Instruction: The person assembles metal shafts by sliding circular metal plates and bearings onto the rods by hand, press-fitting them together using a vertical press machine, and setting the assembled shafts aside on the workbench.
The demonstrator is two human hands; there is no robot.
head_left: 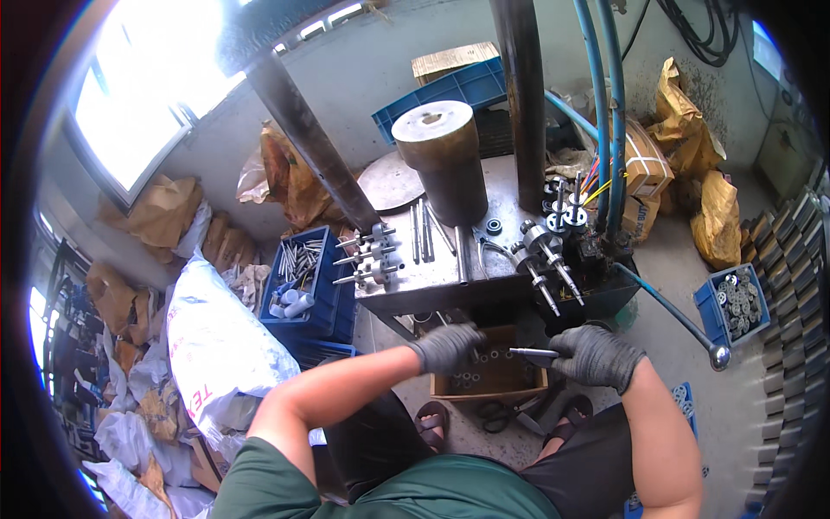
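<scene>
Gripping a slim metal shaft [534, 352] in the clamped right hand [601, 356], seemingly by one end to leave the tip free, over a brown box [484, 397] of small rings [468, 378], with the left hand [448, 348] near (curled, cannot tell around what), perhaps for ready reach.

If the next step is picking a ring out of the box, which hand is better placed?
Probably the left hand: it appears over the left side of the box, near the small rings, while the right hand grips a metal rod. Blur hides whether the left is empty.
</scene>
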